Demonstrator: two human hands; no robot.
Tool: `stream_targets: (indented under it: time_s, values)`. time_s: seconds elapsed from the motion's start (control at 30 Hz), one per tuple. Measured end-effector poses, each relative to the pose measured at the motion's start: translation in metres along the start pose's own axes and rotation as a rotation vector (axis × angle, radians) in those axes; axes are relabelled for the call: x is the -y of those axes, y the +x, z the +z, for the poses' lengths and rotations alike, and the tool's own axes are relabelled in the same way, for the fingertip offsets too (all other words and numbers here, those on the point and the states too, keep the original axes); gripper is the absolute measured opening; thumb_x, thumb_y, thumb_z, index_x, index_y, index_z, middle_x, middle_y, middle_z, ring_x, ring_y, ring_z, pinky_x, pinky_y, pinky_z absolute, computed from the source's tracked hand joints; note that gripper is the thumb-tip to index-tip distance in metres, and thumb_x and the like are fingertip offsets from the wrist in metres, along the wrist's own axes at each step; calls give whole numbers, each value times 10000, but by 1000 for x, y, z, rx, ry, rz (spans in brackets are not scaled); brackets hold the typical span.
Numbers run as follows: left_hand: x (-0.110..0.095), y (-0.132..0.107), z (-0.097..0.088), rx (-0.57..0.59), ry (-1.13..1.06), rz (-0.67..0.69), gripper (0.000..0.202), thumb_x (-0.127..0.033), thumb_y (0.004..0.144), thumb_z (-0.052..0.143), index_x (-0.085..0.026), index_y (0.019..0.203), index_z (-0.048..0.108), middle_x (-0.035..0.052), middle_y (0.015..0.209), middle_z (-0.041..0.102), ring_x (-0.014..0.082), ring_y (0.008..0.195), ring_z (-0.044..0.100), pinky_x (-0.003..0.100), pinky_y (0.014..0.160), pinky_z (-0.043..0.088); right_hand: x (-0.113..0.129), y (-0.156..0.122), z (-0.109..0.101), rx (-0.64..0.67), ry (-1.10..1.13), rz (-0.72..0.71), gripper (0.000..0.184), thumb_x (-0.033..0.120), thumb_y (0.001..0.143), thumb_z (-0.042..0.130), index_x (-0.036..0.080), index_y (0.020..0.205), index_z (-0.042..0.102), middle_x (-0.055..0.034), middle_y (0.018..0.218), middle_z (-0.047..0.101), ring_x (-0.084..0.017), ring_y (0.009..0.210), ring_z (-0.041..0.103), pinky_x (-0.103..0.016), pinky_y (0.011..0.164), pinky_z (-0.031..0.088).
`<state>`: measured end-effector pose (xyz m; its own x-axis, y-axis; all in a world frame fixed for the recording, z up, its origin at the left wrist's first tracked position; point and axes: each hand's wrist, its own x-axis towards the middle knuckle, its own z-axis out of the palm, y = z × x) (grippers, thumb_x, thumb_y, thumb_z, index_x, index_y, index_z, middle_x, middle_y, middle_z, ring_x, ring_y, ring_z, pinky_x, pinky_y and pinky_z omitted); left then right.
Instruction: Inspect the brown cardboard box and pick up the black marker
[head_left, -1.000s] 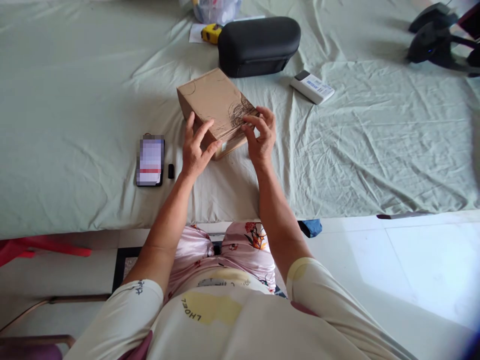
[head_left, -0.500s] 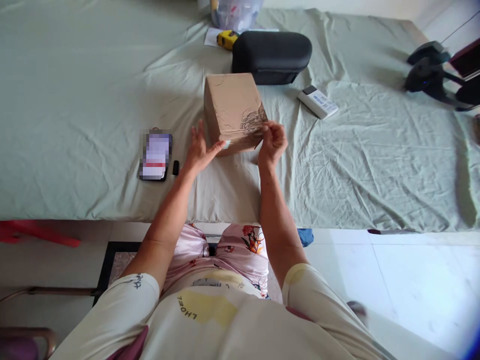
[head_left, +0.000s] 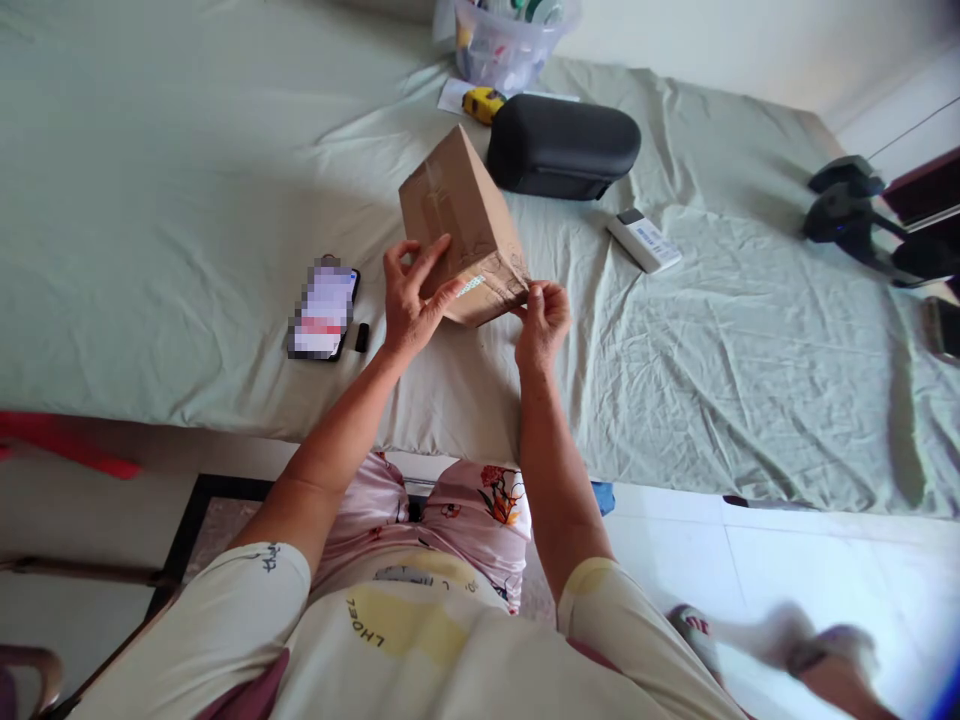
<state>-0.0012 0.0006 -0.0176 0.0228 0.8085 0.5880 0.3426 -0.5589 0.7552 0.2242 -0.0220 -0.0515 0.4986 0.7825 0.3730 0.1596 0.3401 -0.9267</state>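
A brown cardboard box [head_left: 480, 215] is turned at an angle on the cloth, with a strip of tape on its left face and dark scribbled marks near its right corner. My left hand [head_left: 411, 300] grips the box's left side, fingers spread over that face and thumb along the near edge beside a small pale label [head_left: 471, 286]. At the near right corner, my right hand [head_left: 544, 318] is closed in a pinch. Whether it has only the cardboard or also some wrinkled tape there, I cannot tell.
A phone [head_left: 324, 310] and a small black piece [head_left: 362, 338] lie to the left. Behind the box are a black case [head_left: 566, 145], a yellow tape measure [head_left: 484, 104] and a clear tub [head_left: 506, 45]. A white pack [head_left: 645, 240] and a black device [head_left: 847, 215] are at right.
The box has been turned and tipped, so its taped left face now shows. My left hand has moved onto that face; my right hand stays at the corner. The view has shifted slightly.
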Motion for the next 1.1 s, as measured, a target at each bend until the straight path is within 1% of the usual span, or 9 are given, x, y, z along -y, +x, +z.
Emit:
stream_targets:
  time_s: [0.1,0.23,0.37,0.5,0.57,0.67,0.83,0.97,1.1]
  values:
    - [-4,4,-6,21,-10,47,771,-888,908,504,-341,1425,671,111,1517,547,360,1509,497,558,1318,385,3,-7,3,21,8,106,380,614,944,648,236,978,626,11,936,633,-114,868,665,-238,708,645]
    - [-9,7,-7,67,-33,58,752,-898,912,473,-329,1342,712,106,1568,555,376,1555,485,592,1280,448,1,-10,5,41,-37,206,341,567,946,619,228,984,615,9,926,640,-116,854,685,-240,687,655]
    - [-14,6,-8,122,-67,0,738,-903,923,432,-351,1326,710,75,1668,499,401,1592,460,636,1236,494,-4,-13,8,79,-162,157,280,508,978,552,235,998,609,26,874,615,-99,744,660,-194,584,603]
    - [-16,6,-10,154,-98,-12,715,-879,948,424,-353,1346,701,73,1691,488,402,1625,416,638,1245,486,-6,-16,9,113,-237,90,191,418,972,529,239,950,594,32,819,592,-109,705,612,-205,567,569]
    - [-17,7,-10,169,-109,-7,717,-876,949,432,-341,1342,704,81,1691,493,402,1628,413,635,1246,487,-5,-17,7,127,-290,46,148,374,955,538,244,897,580,31,789,588,-126,712,582,-240,624,577]
    - [-17,6,-7,197,-129,16,704,-871,947,456,-340,1334,706,83,1690,500,395,1615,438,618,1218,521,-4,-18,2,138,-425,-27,128,324,933,534,256,827,557,22,755,597,-153,719,548,-335,804,600]
    - [-13,5,1,220,-119,-5,613,-808,961,544,-353,1339,706,68,1721,478,382,1601,465,582,1187,556,-5,-16,-1,119,-536,-70,92,316,897,556,257,836,590,-36,850,682,-219,884,628,-468,1010,564]
    - [-4,3,6,247,-89,80,598,-750,1000,535,-378,1455,641,58,1765,421,364,1619,442,579,1205,538,0,-13,0,143,-488,-59,114,347,902,570,249,921,625,-52,930,728,-221,902,662,-438,958,582]
    - [3,2,7,289,-69,179,626,-690,1028,541,-415,1589,505,30,1803,348,354,1680,328,615,1288,437,7,-12,2,176,-390,-21,181,404,941,563,251,1010,631,-33,962,747,-195,898,685,-377,916,580]
